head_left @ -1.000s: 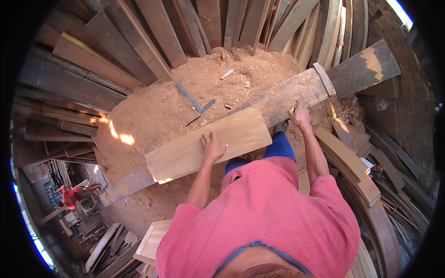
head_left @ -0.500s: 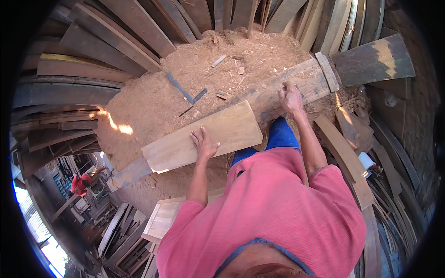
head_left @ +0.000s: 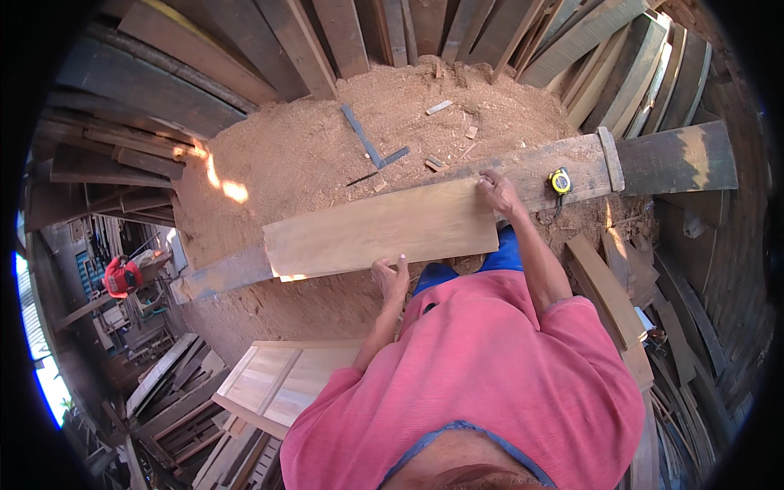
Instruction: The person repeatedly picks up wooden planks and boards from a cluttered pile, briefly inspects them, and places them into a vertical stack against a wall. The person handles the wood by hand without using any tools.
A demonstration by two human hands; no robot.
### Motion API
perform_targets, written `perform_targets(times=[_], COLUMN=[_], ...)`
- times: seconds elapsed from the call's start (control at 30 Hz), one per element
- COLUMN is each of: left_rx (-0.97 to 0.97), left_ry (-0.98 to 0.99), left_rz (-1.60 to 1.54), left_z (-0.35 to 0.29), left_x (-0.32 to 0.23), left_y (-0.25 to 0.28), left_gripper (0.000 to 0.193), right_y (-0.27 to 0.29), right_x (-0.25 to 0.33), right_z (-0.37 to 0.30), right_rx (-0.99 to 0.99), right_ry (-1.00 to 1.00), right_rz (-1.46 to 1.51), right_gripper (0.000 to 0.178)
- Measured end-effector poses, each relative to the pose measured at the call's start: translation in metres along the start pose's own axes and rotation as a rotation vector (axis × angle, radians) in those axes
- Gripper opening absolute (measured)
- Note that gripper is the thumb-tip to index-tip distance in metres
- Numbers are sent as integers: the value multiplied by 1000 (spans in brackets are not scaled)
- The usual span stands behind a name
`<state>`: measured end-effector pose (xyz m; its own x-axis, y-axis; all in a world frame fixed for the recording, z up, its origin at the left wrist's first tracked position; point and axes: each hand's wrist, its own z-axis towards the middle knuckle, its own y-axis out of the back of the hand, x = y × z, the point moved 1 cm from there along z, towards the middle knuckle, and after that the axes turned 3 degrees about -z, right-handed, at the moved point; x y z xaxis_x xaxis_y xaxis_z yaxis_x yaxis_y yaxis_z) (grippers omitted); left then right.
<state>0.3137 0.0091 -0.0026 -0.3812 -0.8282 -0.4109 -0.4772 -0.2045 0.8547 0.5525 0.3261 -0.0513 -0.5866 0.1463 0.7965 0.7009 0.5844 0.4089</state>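
Note:
A pale, smooth wooden board (head_left: 380, 224) lies on a long, worn plank bench (head_left: 563, 155) in front of me. My left hand (head_left: 392, 279) grips the board's near edge, its thumb up over the edge and the other fingers partly hidden. At the far right corner my right hand (head_left: 498, 194) is closed on the board's end with curled fingers. Right of that hand a yellow and black tape measure (head_left: 560, 181) rests on the bench.
Beyond the bench, a dark try square (head_left: 367, 140) and several wood offcuts (head_left: 439, 107) lie on sawdust. Planks (head_left: 294, 41) lean all round. A pale panelled wooden piece (head_left: 273, 380) stands at the lower left. Farther left is a person in red (head_left: 122, 278).
My right hand has come left from the bench onto the board's end; the tape measure now lies uncovered. My left hand has slid from the board's top to its near edge.

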Motion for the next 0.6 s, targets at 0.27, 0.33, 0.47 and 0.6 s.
perform_targets(times=[0.27,0.33,0.47,0.6], left_rx=[127,217,193,148], left_ry=[953,784,727,737], left_rz=[-1396,-1616,-1661,-1623], left_z=[32,47,47,45], left_x=[77,88,103,100], left_y=[12,4,-6,1], left_gripper=[83,82,80,80], right_y=[8,4,-12,-24], right_x=[7,6,2,-16], right_z=[-73,-97,-104,-79], right_rx=[-31,-1,2,-227], right_ry=[20,-127,-216,-305], right_rz=[-346,-300,63,215], right_gripper=[46,48,46,50])
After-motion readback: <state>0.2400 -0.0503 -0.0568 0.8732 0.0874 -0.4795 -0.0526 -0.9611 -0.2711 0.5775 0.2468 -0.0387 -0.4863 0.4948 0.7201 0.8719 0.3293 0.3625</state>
